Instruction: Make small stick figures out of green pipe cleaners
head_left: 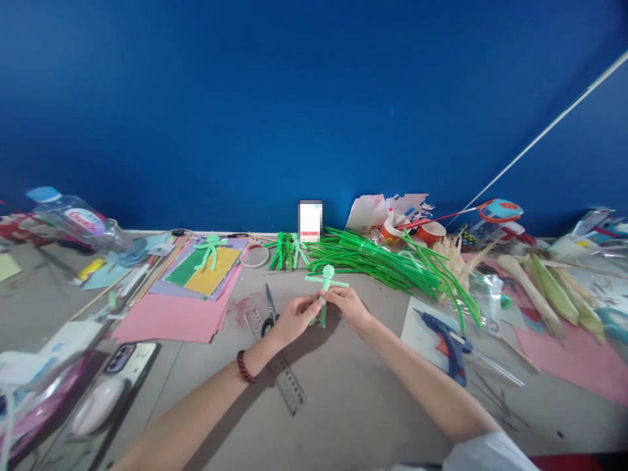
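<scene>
Between my two hands, above the middle of the table, is a light green pipe-cleaner figure (328,277), upright with its arms stretched sideways. My left hand (300,315) pinches its lower body from the left. From the right, the fingers of my right hand (347,304) close on its middle, partly hiding it. Just left of my left hand lie scissors (269,304), their handles partly behind that hand. A clear ruler (284,383) runs under my left forearm. Several green pipe-cleaner figures (284,250) stand at the back, and a pale green one (210,251) lies on coloured sheets.
A bundle of green pipe cleaners (373,258) lies behind my hands. To the right is a blue glue gun (446,343) on white paper. Pink sheets (171,318), a phone (127,386) and a plastic bottle (73,216) are on the left. A blue wall (314,118) stands behind.
</scene>
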A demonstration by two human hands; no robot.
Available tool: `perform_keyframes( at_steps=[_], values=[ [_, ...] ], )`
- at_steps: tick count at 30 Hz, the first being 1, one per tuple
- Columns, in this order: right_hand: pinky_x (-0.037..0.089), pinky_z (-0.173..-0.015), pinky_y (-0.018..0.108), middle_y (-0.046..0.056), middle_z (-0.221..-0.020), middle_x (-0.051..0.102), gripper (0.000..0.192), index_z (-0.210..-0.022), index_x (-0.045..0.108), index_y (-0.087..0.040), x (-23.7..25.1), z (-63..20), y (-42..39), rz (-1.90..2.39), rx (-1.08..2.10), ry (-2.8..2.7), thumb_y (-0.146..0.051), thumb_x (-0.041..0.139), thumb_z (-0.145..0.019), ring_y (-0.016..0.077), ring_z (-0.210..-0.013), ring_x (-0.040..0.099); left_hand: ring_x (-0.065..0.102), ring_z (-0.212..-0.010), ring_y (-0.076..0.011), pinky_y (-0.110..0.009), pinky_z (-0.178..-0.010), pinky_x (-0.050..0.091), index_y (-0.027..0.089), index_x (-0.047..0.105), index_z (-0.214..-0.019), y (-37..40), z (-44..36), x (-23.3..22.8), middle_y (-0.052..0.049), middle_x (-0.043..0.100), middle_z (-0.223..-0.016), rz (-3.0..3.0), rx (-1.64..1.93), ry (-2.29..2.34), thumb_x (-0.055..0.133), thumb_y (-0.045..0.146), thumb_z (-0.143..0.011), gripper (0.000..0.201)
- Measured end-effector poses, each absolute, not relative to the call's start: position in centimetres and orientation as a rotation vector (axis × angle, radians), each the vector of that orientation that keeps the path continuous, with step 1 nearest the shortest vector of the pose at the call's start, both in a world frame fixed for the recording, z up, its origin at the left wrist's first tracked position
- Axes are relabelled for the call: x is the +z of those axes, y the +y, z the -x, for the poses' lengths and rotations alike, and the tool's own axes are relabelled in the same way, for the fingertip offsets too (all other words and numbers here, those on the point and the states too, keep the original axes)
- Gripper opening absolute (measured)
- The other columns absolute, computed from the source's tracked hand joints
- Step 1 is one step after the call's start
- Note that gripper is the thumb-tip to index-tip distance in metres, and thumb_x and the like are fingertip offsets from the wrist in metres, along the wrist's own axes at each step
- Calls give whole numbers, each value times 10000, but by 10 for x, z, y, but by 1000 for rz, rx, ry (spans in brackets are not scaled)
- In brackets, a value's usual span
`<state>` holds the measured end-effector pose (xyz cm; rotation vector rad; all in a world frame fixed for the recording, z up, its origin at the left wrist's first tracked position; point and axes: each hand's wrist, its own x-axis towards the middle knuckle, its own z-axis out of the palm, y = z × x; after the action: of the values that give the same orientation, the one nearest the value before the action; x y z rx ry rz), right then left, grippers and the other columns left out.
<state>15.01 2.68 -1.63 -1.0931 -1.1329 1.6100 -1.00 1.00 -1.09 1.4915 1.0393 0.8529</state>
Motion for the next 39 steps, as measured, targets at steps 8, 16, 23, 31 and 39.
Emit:
perform_keyframes(
  at_steps=[8,16,23,31,39],
  values=[
    [306,-461,219,-2,-559,520,333,-618,670,-122,-18,-148,26,1177,1517,-1306,-449,691,-674,75,-495,397,583,-809,-143,-290,-745,499,212,640,-979,28,29,-2,-57,600,-1001,-1904,1347,1248,602,322,-796,217],
    [325,-458,219,-14,-506,478,397,-530,612,-153,-12,-144,20,1088,1472,-1465,-502,628,-719,85,-481,406,585,-834,-153,-294,-786,479,199,655,-879,25,28,0,-38,616,-844,-2088,1361,1176,556,260,-836,124],
    [423,-501,237,1,-568,578,304,-727,682,-157,-20,-136,21,1054,1506,-1117,-457,681,-681,100,-487,500,587,-841,-159,-286,-795,461,189,630,-835,28,29,-2,-38,628,-832,-2078,1299,1190,511,237,-854,129],
    [471,-486,257,-1,-608,606,297,-795,668,-161,-19,-130,16,990,1493,-967,-410,725,-644,111,-498,537,579,-824,-148,-260,-766,461,187,621,-822,29,28,-1,-34,615,-828,-2063,1249,1164,509,233,-857,126],
    [476,-483,239,5,-637,598,251,-737,655,-170,-16,-131,15,1055,1472,-970,-389,730,-640,111,-524,541,579,-872,-161,-288,-813,459,196,629,-897,28,29,-7,-44,620,-873,-2201,1322,1242,515,244,-858,129]
  ],
)
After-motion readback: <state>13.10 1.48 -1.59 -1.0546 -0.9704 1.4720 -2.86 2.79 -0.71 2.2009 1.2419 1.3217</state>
